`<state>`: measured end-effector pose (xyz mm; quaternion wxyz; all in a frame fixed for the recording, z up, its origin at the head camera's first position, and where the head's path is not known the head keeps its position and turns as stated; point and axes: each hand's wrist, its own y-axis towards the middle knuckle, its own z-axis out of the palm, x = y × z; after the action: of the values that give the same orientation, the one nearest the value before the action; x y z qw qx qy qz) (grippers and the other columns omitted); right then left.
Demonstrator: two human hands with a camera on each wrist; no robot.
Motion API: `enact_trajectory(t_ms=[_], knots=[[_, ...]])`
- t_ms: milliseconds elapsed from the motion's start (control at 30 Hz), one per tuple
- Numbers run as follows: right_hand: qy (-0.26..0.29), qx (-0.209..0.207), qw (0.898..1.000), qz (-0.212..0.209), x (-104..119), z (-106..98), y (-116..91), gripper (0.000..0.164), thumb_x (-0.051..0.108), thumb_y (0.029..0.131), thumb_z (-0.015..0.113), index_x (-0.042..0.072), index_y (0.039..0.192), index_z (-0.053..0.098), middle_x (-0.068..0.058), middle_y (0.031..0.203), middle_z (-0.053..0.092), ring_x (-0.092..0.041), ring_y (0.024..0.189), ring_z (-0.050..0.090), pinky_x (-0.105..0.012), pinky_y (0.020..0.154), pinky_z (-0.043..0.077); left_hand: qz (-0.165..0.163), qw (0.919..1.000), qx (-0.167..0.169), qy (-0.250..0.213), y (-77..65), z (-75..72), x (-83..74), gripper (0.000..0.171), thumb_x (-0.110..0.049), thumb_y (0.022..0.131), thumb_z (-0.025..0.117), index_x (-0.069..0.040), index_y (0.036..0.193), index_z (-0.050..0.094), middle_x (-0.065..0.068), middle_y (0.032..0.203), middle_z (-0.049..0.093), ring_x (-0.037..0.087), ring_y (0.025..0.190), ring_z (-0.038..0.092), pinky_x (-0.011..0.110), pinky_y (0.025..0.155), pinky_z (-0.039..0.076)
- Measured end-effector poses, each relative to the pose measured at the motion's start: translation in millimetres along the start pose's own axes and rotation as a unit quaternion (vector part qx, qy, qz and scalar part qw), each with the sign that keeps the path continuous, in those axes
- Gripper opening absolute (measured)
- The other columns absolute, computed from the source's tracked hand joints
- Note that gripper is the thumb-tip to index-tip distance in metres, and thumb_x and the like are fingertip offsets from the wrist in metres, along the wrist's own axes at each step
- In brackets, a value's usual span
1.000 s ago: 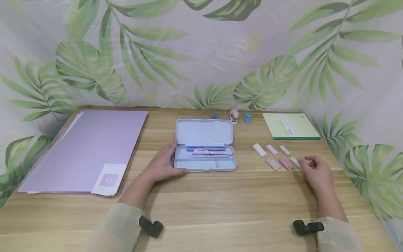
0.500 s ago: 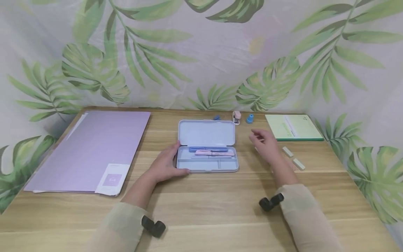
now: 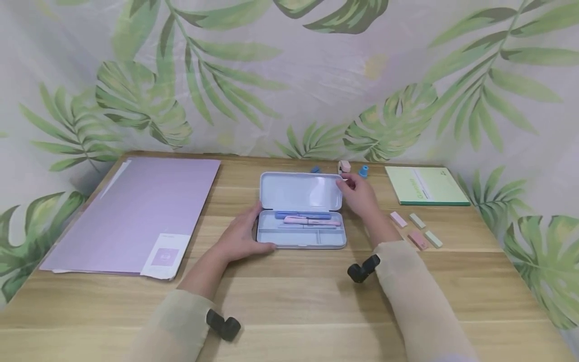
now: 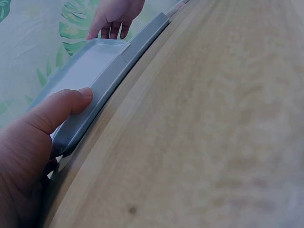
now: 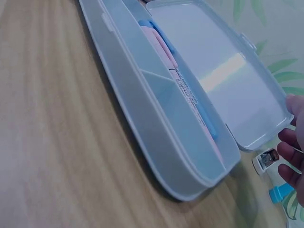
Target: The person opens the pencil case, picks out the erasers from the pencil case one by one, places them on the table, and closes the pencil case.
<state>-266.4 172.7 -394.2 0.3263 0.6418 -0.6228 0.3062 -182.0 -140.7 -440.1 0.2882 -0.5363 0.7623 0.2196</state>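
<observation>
A light blue pencil case (image 3: 300, 239) lies with its lid (image 3: 300, 191) raised. A blue pen (image 3: 303, 215) and a pink pen (image 3: 312, 221) lie in its rear compartment, beside a thinner pale one. The left hand (image 3: 242, 236) holds the case at its left end, its thumb on the front wall in the left wrist view; its other fingers are mostly hidden. At the lid's right edge, the right hand (image 3: 362, 196) pinches the far corner, with the thumb (image 5: 294, 102) on the inner side and the fingers behind.
Several small erasers (image 3: 417, 240) lie right of the right forearm, which may cover others. Behind the case are a pink stapler (image 3: 345, 166) and a blue cone-shaped piece (image 3: 364, 171). A green notebook (image 3: 425, 185) lies back right, a large purple folder (image 3: 135, 216) left.
The right hand has moved left from the erasers, across the table, to the lid's right edge. A bright reflection now shows on the lid. The left hand has stayed on the case.
</observation>
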Motion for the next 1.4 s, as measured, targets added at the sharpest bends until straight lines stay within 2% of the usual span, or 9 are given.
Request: enact_trajectory(t_ms=[133,267,400,533,667,767,867,1067,1400], knots=[[0.036,-0.015,0.999,-0.027,1.1,-8.5,-16.9,0.038,0.030,0.100,0.055,0.000,0.122,0.059,-0.017,0.113,0.061,-0.027,0.105,0.055,-0.037,0.094,0.046,0.017,0.9995,-0.019,-0.017,1.1,0.9,-0.3,0.130,-0.046,0.066,0.086,-0.003,0.157,0.005,0.019,0.158,0.031,0.036,0.146,0.031,0.052,0.119,0.028],[0.060,-0.011,0.997,-0.049,-0.3,-14.6,-39.0,0.034,0.027,0.099,0.057,-0.003,0.116,0.060,-0.019,0.113,0.062,-0.024,0.104,0.056,-0.035,0.095,0.047,0.004,0.9985,-0.022,-0.051,-2.9,0.3,-2.4,0.126,-0.044,0.072,0.083,-0.003,0.157,-0.001,0.017,0.159,0.031,0.034,0.147,0.029,0.052,0.120,0.024],[0.060,-0.005,0.997,-0.056,-7.7,-16.6,-60.3,0.028,0.024,0.096,0.061,-0.002,0.108,0.062,-0.017,0.110,0.064,-0.019,0.100,0.057,-0.032,0.093,0.048,-0.007,0.9962,-0.031,-0.081,-9.5,-0.6,-7.4,0.101,-0.043,0.088,0.068,-0.005,0.158,0.005,0.019,0.160,0.026,0.037,0.147,0.027,0.054,0.120,0.021],[0.058,0.016,0.996,-0.066,-17.5,-14.2,-77.9,0.023,0.021,0.092,0.068,-0.001,0.101,0.065,-0.017,0.112,0.066,-0.023,0.103,0.059,-0.039,0.095,0.049,-0.011,0.9954,-0.048,-0.083,-14.8,-1.0,-11.6,0.076,-0.042,0.098,0.053,-0.004,0.156,0.022,0.021,0.158,0.030,0.039,0.145,0.030,0.054,0.119,0.024],[0.046,0.068,0.994,-0.069,-32.0,-9.1,-87.9,0.033,0.022,0.092,0.068,0.002,0.118,0.063,-0.018,0.130,0.061,-0.031,0.121,0.056,-0.047,0.106,0.045,-0.017,0.9961,-0.046,-0.073,-18.5,0.3,-13.2,0.069,-0.043,0.101,0.047,-0.003,0.154,0.028,0.020,0.158,0.032,0.037,0.147,0.029,0.051,0.120,0.023],[0.025,0.099,0.993,-0.067,-40.4,-5.7,-93.0,0.051,0.027,0.094,0.066,0.004,0.138,0.053,-0.019,0.145,0.050,-0.035,0.137,0.046,-0.049,0.114,0.037,-0.021,0.9975,-0.033,-0.059,-21.3,1.5,-13.2,0.073,-0.045,0.100,0.049,-0.003,0.154,0.026,0.018,0.159,0.030,0.035,0.148,0.028,0.049,0.121,0.023],[0.007,0.118,0.991,-0.057,-43.2,-3.6,-98.1,0.063,0.033,0.094,0.065,0.006,0.147,0.044,-0.016,0.154,0.041,-0.034,0.144,0.035,-0.047,0.118,0.030,-0.026,0.9981,-0.021,-0.053,-23.0,2.4,-12.7,0.077,-0.045,0.097,0.055,-0.003,0.154,0.025,0.017,0.159,0.029,0.033,0.148,0.027,0.048,0.120,0.025],[-0.007,0.130,0.990,-0.058,-41.2,-0.3,-103.3,0.068,0.032,0.092,0.067,0.006,0.149,0.040,-0.014,0.155,0.038,-0.032,0.146,0.032,-0.045,0.119,0.028,-0.024,0.9985,-0.013,-0.048,-24.0,3.2,-11.1,0.081,-0.039,0.093,0.064,0.001,0.153,0.026,0.019,0.159,0.029,0.034,0.147,0.028,0.048,0.120,0.026],[-0.022,0.120,0.991,-0.058,-40.5,0.8,-104.5,0.069,0.030,0.091,0.070,0.005,0.148,0.041,-0.014,0.154,0.039,-0.033,0.145,0.033,-0.046,0.119,0.027,-0.018,0.9991,-0.015,-0.036,-24.3,2.4,-13.5,0.080,-0.035,0.092,0.065,0.002,0.152,0.028,0.020,0.157,0.031,0.035,0.146,0.030,0.048,0.119,0.027]])
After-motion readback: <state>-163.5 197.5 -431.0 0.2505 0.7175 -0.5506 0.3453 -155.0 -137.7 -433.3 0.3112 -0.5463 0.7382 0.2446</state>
